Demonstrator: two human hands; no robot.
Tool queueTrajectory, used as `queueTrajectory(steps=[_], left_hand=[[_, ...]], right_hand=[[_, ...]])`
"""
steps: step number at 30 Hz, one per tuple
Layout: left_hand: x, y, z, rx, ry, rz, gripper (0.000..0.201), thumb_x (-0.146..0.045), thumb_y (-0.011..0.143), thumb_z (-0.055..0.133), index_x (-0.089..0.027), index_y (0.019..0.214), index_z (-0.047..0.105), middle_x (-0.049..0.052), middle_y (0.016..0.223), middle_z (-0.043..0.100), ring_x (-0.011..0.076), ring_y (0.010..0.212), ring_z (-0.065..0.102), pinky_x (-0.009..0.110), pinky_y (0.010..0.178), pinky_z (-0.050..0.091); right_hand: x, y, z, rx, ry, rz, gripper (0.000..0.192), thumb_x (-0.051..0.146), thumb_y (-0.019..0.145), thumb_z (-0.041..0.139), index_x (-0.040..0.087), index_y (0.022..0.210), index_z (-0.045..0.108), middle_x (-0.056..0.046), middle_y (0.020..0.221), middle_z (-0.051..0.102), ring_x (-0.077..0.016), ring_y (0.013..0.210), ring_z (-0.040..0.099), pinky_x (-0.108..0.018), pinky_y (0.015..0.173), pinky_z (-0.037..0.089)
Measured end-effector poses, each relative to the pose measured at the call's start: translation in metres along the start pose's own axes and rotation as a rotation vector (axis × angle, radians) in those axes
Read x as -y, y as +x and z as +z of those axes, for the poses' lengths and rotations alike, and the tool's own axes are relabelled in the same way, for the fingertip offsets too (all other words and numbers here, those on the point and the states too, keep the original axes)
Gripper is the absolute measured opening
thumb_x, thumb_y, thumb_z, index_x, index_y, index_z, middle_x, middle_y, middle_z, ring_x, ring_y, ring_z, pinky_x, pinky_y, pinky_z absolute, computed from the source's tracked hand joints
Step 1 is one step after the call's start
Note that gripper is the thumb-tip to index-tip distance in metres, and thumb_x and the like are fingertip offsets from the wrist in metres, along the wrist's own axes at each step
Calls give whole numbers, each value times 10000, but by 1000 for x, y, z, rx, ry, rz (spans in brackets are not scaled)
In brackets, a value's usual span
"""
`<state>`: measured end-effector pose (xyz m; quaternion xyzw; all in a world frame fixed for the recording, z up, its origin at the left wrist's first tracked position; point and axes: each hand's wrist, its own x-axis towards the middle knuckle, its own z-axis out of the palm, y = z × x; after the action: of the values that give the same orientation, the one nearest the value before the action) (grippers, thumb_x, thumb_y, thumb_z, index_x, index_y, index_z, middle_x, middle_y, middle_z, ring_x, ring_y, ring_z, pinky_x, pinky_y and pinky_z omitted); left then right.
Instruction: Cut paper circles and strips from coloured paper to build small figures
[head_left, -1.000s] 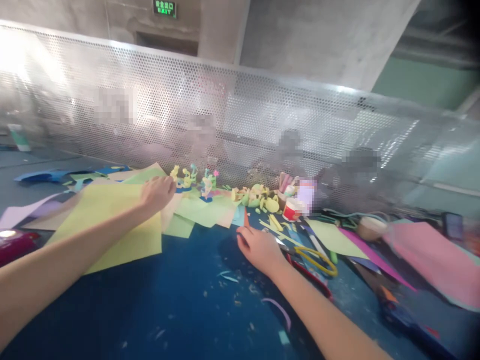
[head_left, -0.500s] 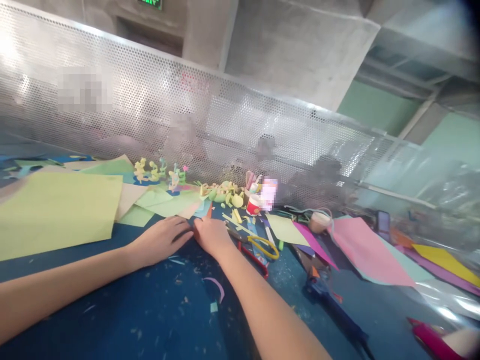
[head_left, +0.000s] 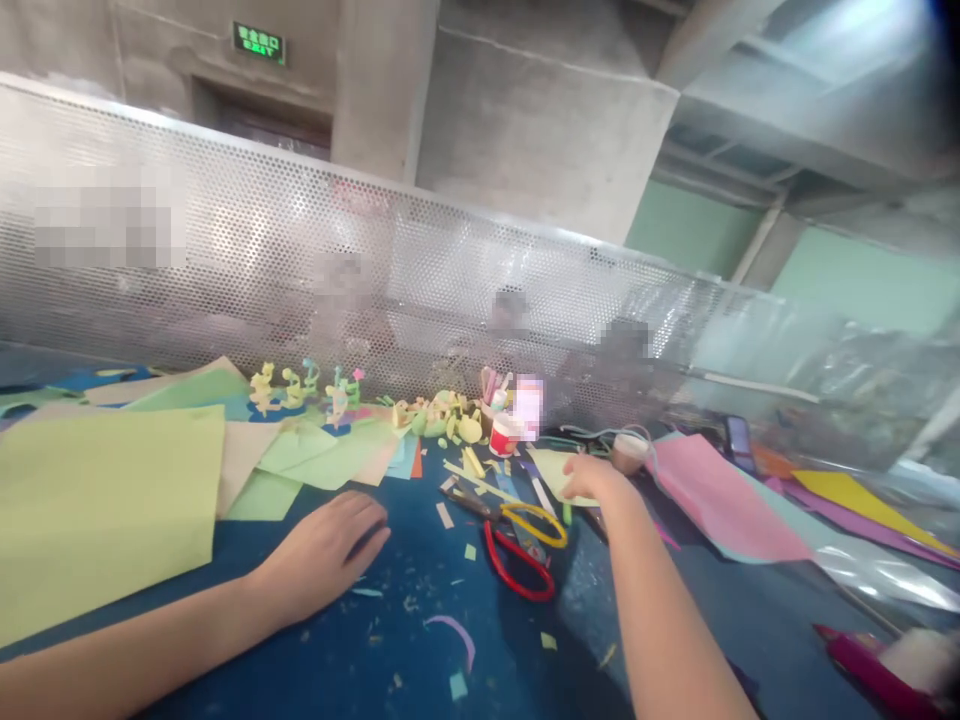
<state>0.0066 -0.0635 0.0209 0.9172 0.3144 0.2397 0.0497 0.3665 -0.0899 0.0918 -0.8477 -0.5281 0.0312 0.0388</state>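
My left hand (head_left: 330, 540) rests low over the blue tabletop (head_left: 300, 665), fingers curled in toward the thumb; whatever they may hold is hidden. Further right, my right hand (head_left: 596, 480) reaches over a pale yellow sheet (head_left: 547, 465), its fingers bent and a little apart, with nothing visible in them. Between the hands lie scissors with one yellow and one red handle (head_left: 517, 575), their blades pointing left and away. Paper scraps and a purple curved strip (head_left: 456, 635) are scattered nearby.
Large yellow-green sheets (head_left: 112, 510) cover the left side. Small figures (head_left: 337, 395), a pile of yellow-green pieces (head_left: 450, 415) and a red-and-white cup (head_left: 502, 435) stand along the perforated screen (head_left: 450, 270). At right lie pink paper (head_left: 720, 490), a phone (head_left: 739, 440) and a magenta tool (head_left: 877, 670).
My right hand has left its place beside my left hand and moved right, over the pale yellow sheet. The scissors show more fully. The view has tilted up slightly.
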Motion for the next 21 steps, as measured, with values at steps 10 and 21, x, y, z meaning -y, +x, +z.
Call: queueTrajectory(steps=[10,21], left_hand=[[1,0,-3,29,-32,172,281,-303,910,357,-226,1071,575,65,1047,602,215,1005,543,356,872,459],[4,-1,-4,80,-73,168,262,-278,912,352,-212,1056,560,65,1003,582,208,967,518,360,847,453]], right_hand=[[-12,21,27,27,27,44,266,311,872,517,160,1088,553,-67,1120,565,-190,965,569,-394,820,478],[7,13,25,-105,-88,110,227,320,868,524,135,982,590,-51,967,623,-151,837,606,-345,754,495]])
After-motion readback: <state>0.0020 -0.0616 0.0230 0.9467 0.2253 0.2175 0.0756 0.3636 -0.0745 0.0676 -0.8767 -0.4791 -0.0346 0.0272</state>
